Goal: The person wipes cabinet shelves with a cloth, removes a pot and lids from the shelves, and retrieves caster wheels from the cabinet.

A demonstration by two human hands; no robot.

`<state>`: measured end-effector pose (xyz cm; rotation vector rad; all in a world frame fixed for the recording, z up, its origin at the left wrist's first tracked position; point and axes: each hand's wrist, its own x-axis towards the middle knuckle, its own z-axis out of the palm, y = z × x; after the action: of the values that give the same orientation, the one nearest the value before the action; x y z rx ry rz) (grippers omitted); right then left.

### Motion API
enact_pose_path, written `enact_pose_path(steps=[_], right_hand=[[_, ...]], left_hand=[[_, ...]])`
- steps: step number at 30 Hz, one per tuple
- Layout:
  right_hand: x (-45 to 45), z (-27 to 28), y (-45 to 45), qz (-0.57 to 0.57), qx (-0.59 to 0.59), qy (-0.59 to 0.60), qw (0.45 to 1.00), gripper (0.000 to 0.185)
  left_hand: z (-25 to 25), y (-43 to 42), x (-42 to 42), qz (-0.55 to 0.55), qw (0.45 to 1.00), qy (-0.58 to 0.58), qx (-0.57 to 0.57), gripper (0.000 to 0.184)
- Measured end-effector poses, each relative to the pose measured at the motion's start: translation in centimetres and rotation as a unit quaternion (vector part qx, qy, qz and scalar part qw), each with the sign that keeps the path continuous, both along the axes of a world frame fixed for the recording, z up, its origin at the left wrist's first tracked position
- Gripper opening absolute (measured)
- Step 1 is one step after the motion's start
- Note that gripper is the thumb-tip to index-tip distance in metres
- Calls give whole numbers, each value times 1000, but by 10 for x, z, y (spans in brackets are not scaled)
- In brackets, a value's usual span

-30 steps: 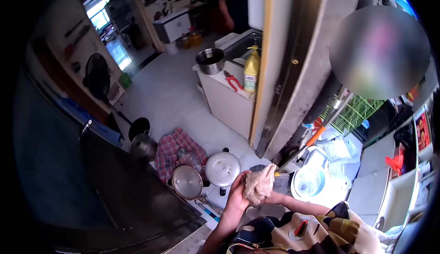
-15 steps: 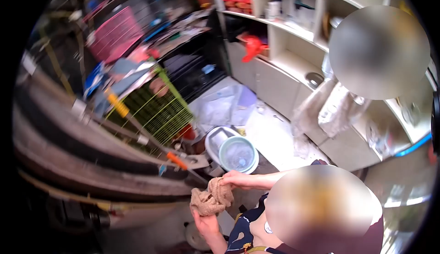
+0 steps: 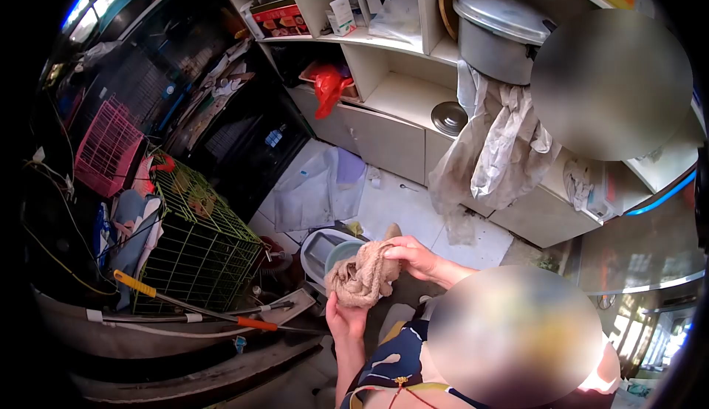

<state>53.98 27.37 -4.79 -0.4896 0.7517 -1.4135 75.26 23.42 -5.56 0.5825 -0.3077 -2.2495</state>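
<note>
A bunched tan-brown cloth (image 3: 360,280) with a coarse, ropy texture is held in front of my body between both hands. My left hand (image 3: 346,319) grips its lower left side from below, thumb and fingers closed on the fabric. From the right, my right hand (image 3: 413,256) pinches its upper right edge. A narrow end of the cloth sticks up beyond my right fingers. Behind the cloth, a light green round basin (image 3: 341,254) shows in part, resting in a larger white tub (image 3: 313,250) on the floor.
A green wire cage (image 3: 199,239) stands left, with an orange-and-yellow handled pole (image 3: 199,309) before it. White shelving (image 3: 399,95) holds a large metal pot (image 3: 491,40), a round lid (image 3: 449,118) and a red bag (image 3: 329,90). Plastic sheeting (image 3: 495,150) hangs from the shelf.
The view has shifted and sharpened, bringing the pot into clear sight. Both hands and the cloth now sit farther up and right in the picture, overlapping the basin. Both still hold the cloth.
</note>
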Motion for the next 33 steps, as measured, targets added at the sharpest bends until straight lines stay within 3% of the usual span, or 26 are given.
enact_pose_path(steps=[7,13,16,17,19,21,23,25,27,28,29,31,33], right_hand=[[-46,20,9,-126,19,-61,990,37],[-72,12,-23,-195,-28,-123,973,39],[-79,15,-45,-226,-66,-26,972,70],[-85,16,-51,-226,-62,-29,972,70],[-99,18,-63,-218,4,240,946,79],[-122,4,-74,-200,25,259,945,84],[-135,-12,-89,-176,86,219,956,96],[-153,-18,-98,-171,88,204,960,91],[-173,-12,-108,-146,115,27,982,80],[-184,-15,-116,-154,106,-8,982,68],[-195,-19,-125,-149,106,-10,983,68],[-219,-37,-149,-168,94,-3,981,61],[-240,-47,-164,-208,103,-7,973,54]], left_hand=[[-2,-52,-60,-100,995,10,19,54],[9,-97,-109,-237,967,-54,-74,55],[19,-114,-134,-288,953,-45,-80,54],[24,-116,-147,-292,950,-40,-103,54],[12,-126,-169,-279,952,-12,-123,54],[1,-138,-192,-214,966,-12,-141,55],[-9,-155,-205,-192,973,-1,-129,56],[-7,-161,-226,-143,976,-44,-157,55],[-10,-167,-251,-118,972,-86,-183,55],[-15,-171,-265,-115,952,-142,-244,56],[-21,-175,-277,-115,925,-199,-302,56],[-22,-193,-296,-117,780,-374,-487,55],[-20,-206,-305,-98,634,-443,-626,51]])
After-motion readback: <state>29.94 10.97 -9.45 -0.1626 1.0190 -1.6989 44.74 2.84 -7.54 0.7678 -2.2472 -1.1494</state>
